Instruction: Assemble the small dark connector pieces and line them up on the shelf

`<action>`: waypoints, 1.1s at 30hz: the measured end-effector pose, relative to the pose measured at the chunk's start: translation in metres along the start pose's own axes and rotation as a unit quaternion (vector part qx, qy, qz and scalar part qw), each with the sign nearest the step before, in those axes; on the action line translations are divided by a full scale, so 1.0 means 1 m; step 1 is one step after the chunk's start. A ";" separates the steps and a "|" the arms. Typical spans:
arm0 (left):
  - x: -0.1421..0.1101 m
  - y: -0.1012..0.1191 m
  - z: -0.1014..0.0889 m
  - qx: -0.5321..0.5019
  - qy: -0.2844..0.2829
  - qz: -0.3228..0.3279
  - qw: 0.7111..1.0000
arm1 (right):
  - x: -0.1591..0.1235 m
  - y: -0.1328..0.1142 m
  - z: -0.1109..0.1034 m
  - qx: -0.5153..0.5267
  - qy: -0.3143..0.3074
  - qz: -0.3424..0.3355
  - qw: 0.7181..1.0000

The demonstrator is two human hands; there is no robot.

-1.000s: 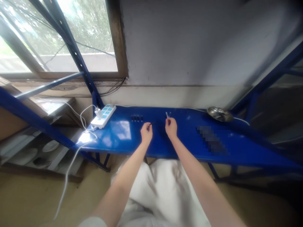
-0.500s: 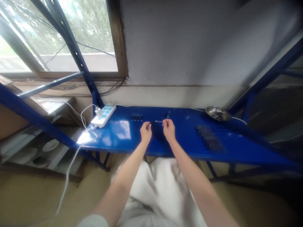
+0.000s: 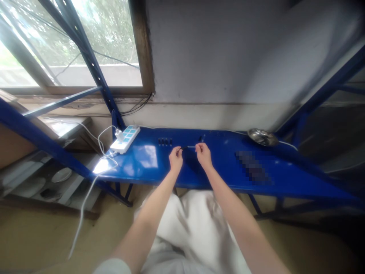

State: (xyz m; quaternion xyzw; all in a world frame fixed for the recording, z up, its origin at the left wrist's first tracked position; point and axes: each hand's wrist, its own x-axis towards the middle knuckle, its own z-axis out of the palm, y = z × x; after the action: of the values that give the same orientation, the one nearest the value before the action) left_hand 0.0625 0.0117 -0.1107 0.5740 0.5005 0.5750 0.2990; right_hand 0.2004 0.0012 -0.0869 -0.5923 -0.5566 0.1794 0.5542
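Observation:
Above the blue table, my left hand (image 3: pixel 176 158) and my right hand (image 3: pixel 203 155) face each other, fingers pinched. Between them stretches a slim pen-like stick (image 3: pixel 191 147), black on the left and clear or pale on the right. My left fingertips grip the black end, my right fingertips the pale end. Whether it is one piece or two joined parts is too small to tell. Behind my left hand, several short dark pieces (image 3: pixel 166 142) stand or lie in a row. Past my right hand lies another small dark and clear piece (image 3: pixel 202 138).
A white power strip (image 3: pixel 125 140) with a plug and a white cord (image 3: pixel 82 207) occupies the left of the blue table (image 3: pixel 222 177). At the back right lies a shiny metal object (image 3: pixel 262 137); a pixelated dark patch (image 3: pixel 253 167) is nearer. Blue frame posts (image 3: pixel 95 72) rise beside the table.

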 end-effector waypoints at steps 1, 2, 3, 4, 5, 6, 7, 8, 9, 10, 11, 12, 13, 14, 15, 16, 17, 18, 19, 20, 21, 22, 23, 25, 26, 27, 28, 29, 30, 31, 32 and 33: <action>0.000 -0.001 0.000 0.000 -0.001 0.001 1.000 | 0.001 0.000 -0.001 -0.001 -0.009 -0.001 1.000; 0.000 -0.001 0.000 0.000 -0.003 0.002 1.000 | 0.002 -0.001 -0.002 -0.001 -0.016 -0.001 1.000; 0.000 -0.001 0.000 0.001 -0.006 0.004 1.000 | 0.003 -0.001 -0.002 0.000 -0.023 -0.002 1.000; 0.000 0.000 0.000 0.002 -0.011 0.007 1.000 | 0.004 -0.001 -0.002 0.001 -0.030 -0.002 1.000; 0.000 0.001 0.000 0.003 -0.019 0.011 1.000 | 0.005 -0.001 -0.002 0.004 -0.038 -0.003 0.999; -0.001 0.001 0.000 0.004 -0.028 0.015 0.999 | 0.005 -0.001 -0.001 0.007 -0.046 -0.004 0.999; -0.001 0.002 0.000 0.006 -0.035 0.020 0.999 | 0.005 0.000 0.001 0.010 -0.053 -0.004 0.999; -0.001 0.003 0.000 0.008 -0.041 0.023 0.999 | 0.005 0.001 0.002 0.010 -0.058 -0.005 0.998; -0.001 0.004 0.000 0.009 -0.045 0.025 0.999 | 0.005 0.002 0.004 0.007 -0.060 -0.006 0.998; -0.001 0.004 0.001 0.009 -0.047 0.026 0.999 | 0.004 0.003 0.006 0.001 -0.057 -0.007 0.998; -0.001 0.004 0.001 0.009 -0.047 0.025 0.999 | 0.003 0.004 0.007 -0.008 -0.052 -0.009 0.999; -0.001 0.004 0.001 0.008 -0.049 0.024 0.998 | 0.002 0.005 0.008 -0.021 -0.047 -0.013 0.999; -0.001 0.004 0.001 0.008 -0.051 0.024 0.998 | 0.000 0.005 0.010 -0.037 -0.042 -0.018 0.998; -0.002 0.004 0.001 0.008 -0.055 0.023 0.998 | -0.001 0.006 0.011 -0.055 -0.038 -0.023 0.998; -0.002 0.004 0.001 0.009 -0.059 0.022 0.998 | -0.002 0.008 0.012 -0.074 -0.034 -0.028 0.996; -0.002 0.004 0.002 0.011 -0.062 0.021 0.998 | -0.004 0.009 0.013 -0.093 -0.031 -0.032 0.995; -0.002 0.005 0.002 0.011 -0.066 0.019 0.998 | -0.005 0.010 0.014 -0.110 -0.028 -0.035 0.993; -0.002 0.005 0.002 0.011 -0.070 0.017 0.997 | -0.006 0.011 0.015 -0.124 -0.026 -0.037 0.991; -0.003 0.006 0.002 0.009 -0.072 0.016 0.997 | -0.008 0.013 0.016 -0.135 -0.026 -0.038 0.990; -0.003 0.006 0.002 0.007 -0.074 0.015 0.997 | -0.009 0.014 0.017 -0.141 -0.024 -0.041 0.989; -0.003 0.006 0.002 0.005 -0.075 0.015 0.997 | -0.010 0.016 0.017 -0.144 -0.022 -0.045 0.988; -0.003 0.006 0.002 0.002 -0.077 0.015 0.997 | -0.011 0.017 0.018 -0.144 -0.018 -0.052 0.988; -0.003 0.006 0.002 0.000 -0.079 0.015 0.997 | -0.012 0.019 0.018 -0.143 -0.012 -0.059 0.988; -0.003 0.006 0.002 -0.004 -0.087 0.016 0.996 | -0.013 0.021 0.018 -0.142 -0.001 -0.072 0.987; -0.004 0.007 0.003 -0.006 -0.092 0.017 0.996 | -0.013 0.022 0.018 -0.144 0.002 -0.076 0.987; -0.004 0.007 0.003 -0.007 -0.097 0.018 0.995 | -0.013 0.024 0.018 -0.147 0.003 -0.079 0.986; -0.004 0.008 0.003 -0.005 -0.099 0.019 0.995 | -0.013 0.025 0.018 -0.151 0.002 -0.079 0.985; -0.005 0.008 0.003 -0.003 -0.101 0.022 0.995 | -0.013 0.026 0.018 -0.154 0.001 -0.079 0.985; -0.005 0.009 0.004 0.000 -0.102 0.025 0.994 | -0.013 0.027 0.019 -0.156 0.001 -0.078 0.985; -0.006 0.009 0.004 0.003 -0.102 0.030 0.994 | -0.013 0.028 0.019 -0.156 0.001 -0.076 0.985; -0.006 0.008 0.004 0.006 -0.105 0.034 0.994 | -0.013 0.029 0.019 -0.156 0.003 -0.073 0.985; -0.006 0.008 0.005 0.009 -0.113 0.041 0.993 | -0.013 0.030 0.019 -0.157 0.005 -0.069 0.985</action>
State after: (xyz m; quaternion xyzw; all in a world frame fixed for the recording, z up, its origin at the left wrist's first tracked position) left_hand 0.0699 0.0043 -0.1063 0.6576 0.4448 0.5138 0.3251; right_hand 0.1944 0.0052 -0.1239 -0.6328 -0.6150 0.0483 0.4679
